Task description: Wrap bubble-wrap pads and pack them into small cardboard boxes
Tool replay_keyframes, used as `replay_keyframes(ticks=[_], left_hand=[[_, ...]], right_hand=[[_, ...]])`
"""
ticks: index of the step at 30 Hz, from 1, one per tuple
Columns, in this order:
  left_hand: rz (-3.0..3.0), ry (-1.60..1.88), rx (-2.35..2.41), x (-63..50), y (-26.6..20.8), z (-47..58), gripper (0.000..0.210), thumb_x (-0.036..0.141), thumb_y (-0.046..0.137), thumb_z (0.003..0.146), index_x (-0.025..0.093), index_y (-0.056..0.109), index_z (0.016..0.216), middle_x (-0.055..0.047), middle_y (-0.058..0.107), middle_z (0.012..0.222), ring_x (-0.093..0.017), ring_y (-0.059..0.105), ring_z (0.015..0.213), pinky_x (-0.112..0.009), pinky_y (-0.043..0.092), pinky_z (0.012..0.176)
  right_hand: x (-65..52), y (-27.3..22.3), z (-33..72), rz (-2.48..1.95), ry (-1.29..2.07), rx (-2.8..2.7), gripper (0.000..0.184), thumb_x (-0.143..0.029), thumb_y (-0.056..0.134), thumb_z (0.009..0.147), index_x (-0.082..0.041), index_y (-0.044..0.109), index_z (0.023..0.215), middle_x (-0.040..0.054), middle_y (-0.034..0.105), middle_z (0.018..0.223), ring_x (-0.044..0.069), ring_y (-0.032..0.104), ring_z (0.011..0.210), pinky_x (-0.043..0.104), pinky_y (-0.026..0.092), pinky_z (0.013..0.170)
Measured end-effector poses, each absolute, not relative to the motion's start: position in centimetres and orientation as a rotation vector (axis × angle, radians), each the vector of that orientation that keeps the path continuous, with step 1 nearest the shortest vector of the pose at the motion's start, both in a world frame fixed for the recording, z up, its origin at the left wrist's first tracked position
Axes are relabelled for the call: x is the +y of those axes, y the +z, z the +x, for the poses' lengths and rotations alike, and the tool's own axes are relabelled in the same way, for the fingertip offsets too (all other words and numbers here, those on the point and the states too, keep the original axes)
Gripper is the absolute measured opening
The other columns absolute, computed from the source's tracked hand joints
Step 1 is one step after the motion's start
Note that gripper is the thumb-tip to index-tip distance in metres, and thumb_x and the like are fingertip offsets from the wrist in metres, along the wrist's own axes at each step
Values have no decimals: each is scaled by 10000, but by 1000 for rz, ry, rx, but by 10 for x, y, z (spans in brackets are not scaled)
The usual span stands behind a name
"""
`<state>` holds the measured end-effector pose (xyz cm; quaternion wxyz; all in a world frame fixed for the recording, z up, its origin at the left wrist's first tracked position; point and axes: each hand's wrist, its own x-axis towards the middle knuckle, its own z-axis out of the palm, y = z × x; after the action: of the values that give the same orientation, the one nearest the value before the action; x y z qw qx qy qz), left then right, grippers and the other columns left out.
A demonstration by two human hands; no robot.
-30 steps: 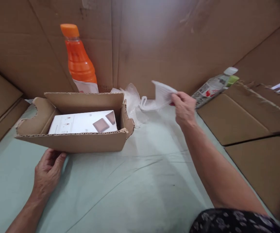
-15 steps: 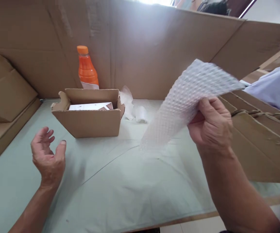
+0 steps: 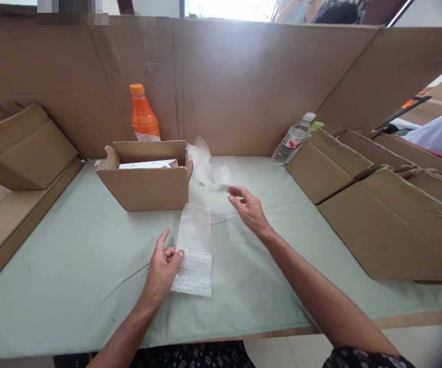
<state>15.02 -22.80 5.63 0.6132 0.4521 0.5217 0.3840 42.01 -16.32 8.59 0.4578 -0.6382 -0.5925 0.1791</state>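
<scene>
My left hand (image 3: 164,266) pinches the left edge of a strip of clear bubble wrap (image 3: 195,250) between thumb and fingers, over the table in front of me. My right hand (image 3: 249,208) reaches toward a small roll of clear plastic wrap (image 3: 222,177), with its thumb and fingers a little apart and nothing seen between them. Crumpled translucent wrap (image 3: 201,161) lies beside the roll. Just left of these stands an open cardboard box (image 3: 155,189), and a white carton (image 3: 147,164) shows inside it.
An orange bottle (image 3: 144,120) stands behind the box, against a tall cardboard wall (image 3: 236,87). At right, a clear water bottle (image 3: 292,140) leans by several cardboard boxes (image 3: 389,225). More cardboard (image 3: 32,153) is at left. Pale green cloth (image 3: 90,245) covers the table.
The bubble wrap has passed from my right hand to my left and come down to the middle of the table. My right hand has moved left toward the small roll. The camera view has shifted.
</scene>
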Motion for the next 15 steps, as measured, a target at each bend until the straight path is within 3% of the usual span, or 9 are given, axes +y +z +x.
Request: replay_keyframes(ticks=[3,6,9,12,15], left_hand=[[1107,818,1197,-224,59,141,914,429,726,789,185,324,1573,51,551,757,-120,523,657,-247,442,657],[1140,753,1225,-223,61,140,726,447,737,737,148,586,1382,5,609,791,-140,549,695,-260,456,663],[1134,696,1274,-225,61,140,575,473,746,678,116,721,1128,-21,636,774,-143,533,681,-263,435,638],[1093,695,1279,-228,62,137,549,489,748,651,129,732,1066,-25,653,776,-153,545,685,-273,447,645],[1090,724,1258,-231,64,133,530,489,750,644,144,734,1045,-28,663,806,-161,565,712,-282,461,675]], right_hand=[[-126,88,448,-1665,316,-1527,429,-282,656,790,-221,705,1212,138,660,1373,323,568,1286,525,448,1082],[-89,87,457,-1724,264,-1556,283,-205,674,739,-203,766,1007,151,708,1286,333,598,1219,512,422,1089],[-76,92,462,-1765,210,-1507,146,-254,621,796,-186,738,852,140,760,1068,295,653,1068,452,473,994],[-97,104,476,-1775,180,-1459,242,-388,570,866,-181,694,842,79,731,867,230,657,861,355,509,803],[-137,120,489,-1793,215,-1470,326,-497,587,864,-195,630,748,22,643,673,176,587,656,291,458,625]])
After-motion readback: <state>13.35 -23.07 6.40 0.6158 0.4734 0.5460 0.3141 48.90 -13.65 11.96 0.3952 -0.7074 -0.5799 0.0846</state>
